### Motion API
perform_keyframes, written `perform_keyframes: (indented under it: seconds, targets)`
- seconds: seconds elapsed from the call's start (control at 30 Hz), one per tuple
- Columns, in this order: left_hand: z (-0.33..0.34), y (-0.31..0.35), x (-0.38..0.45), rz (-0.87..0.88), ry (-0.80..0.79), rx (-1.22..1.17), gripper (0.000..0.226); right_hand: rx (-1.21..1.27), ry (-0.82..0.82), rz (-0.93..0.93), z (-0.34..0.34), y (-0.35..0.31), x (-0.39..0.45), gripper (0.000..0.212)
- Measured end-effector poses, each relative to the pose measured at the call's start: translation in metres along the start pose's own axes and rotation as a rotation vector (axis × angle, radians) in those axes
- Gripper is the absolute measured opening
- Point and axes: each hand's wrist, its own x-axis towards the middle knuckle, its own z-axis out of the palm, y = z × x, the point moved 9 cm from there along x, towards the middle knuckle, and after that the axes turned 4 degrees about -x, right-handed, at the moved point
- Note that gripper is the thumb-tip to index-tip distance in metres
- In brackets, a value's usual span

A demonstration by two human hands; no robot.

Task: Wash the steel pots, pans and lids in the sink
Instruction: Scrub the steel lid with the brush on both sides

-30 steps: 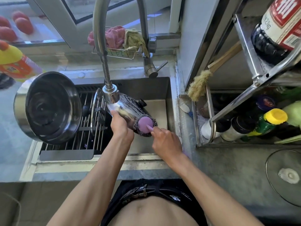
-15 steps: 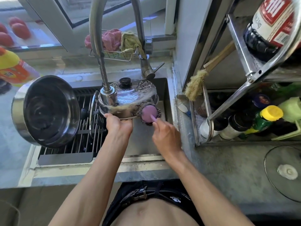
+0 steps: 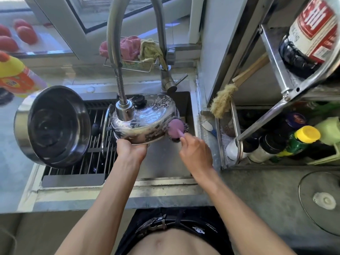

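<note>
A soapy steel lid [image 3: 150, 118] with a black knob is held over the sink [image 3: 165, 162], its domed top facing me. My left hand [image 3: 131, 149] grips its near rim. My right hand [image 3: 196, 152] holds a pink-handled wire scrubber [image 3: 176, 128] pressed against the lid's right edge. A steel pot [image 3: 53, 124] lies on its side on the drying rack [image 3: 92, 162] at the left, mouth toward me. Another lid [image 3: 106, 126] stands on edge in the rack, mostly hidden behind the held lid.
The faucet head [image 3: 125, 111] hangs just over the held lid. A wire basket with rags [image 3: 136, 50] sits behind. A dish soap bottle [image 3: 14, 78] stands at left. A brush [image 3: 224, 98] and bottle rack [image 3: 287, 140] are at right; a glass lid [image 3: 323, 201] lies on the counter.
The lid has turned from edge-on to show its domed top and knob. The scrubber has moved to the lid's right edge.
</note>
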Motion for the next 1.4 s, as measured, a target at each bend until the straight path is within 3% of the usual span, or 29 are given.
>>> perform_keyframes:
  seconds: [0.17,0.33,0.47,0.57,0.67,0.73,0.9,1.03,1.13,1.2,1.33,1.4]
  targets:
    - [-0.016,0.001,-0.006,-0.014,0.060,-0.021,0.040,-0.080,-0.086,-0.131,0.013,-0.016,0.003,0.027]
    - [-0.032,0.012,0.009,-0.041,0.195,0.119,0.050,0.350,-0.055,0.356,0.012,0.045,0.009,0.027]
    - [-0.035,0.012,-0.003,0.000,0.250,0.338,0.034,0.510,-0.115,0.511,0.021,0.053,-0.001,0.029]
    - [-0.034,0.018,0.017,-0.020,0.180,0.302,0.042,0.352,-0.055,0.434,0.008,0.051,-0.003,0.029]
    - [-0.017,0.027,0.023,0.094,0.041,0.345,0.046,0.279,-0.008,0.310,-0.003,0.041,-0.002,0.033]
    - [-0.004,0.024,0.016,0.164,-0.068,0.548,0.041,0.284,-0.061,0.193,-0.001,0.026,0.002,0.036]
    - [0.034,0.007,-0.009,0.391,-0.405,1.364,0.031,0.188,-0.162,0.040,0.013,0.010,0.007,0.041]
    - [0.051,0.000,-0.025,0.552,-0.539,1.620,0.019,0.118,-0.115,-0.071,-0.002,-0.002,0.008,0.023]
    - [0.051,-0.001,-0.033,0.590,-0.528,1.714,0.027,-0.045,-0.132,-0.196,-0.013,-0.021,0.006,0.018]
    - [0.047,-0.001,-0.042,0.573,-0.472,1.623,0.031,-0.103,-0.117,-0.215,-0.020,-0.029,0.012,0.016]
    - [0.043,0.029,-0.062,0.950,-0.215,1.579,0.028,-0.136,-0.111,-0.039,-0.033,-0.017,0.040,0.023]
    - [0.041,0.035,-0.061,1.028,-0.182,1.572,0.033,-0.143,-0.143,-0.058,-0.032,-0.030,0.039,0.023]
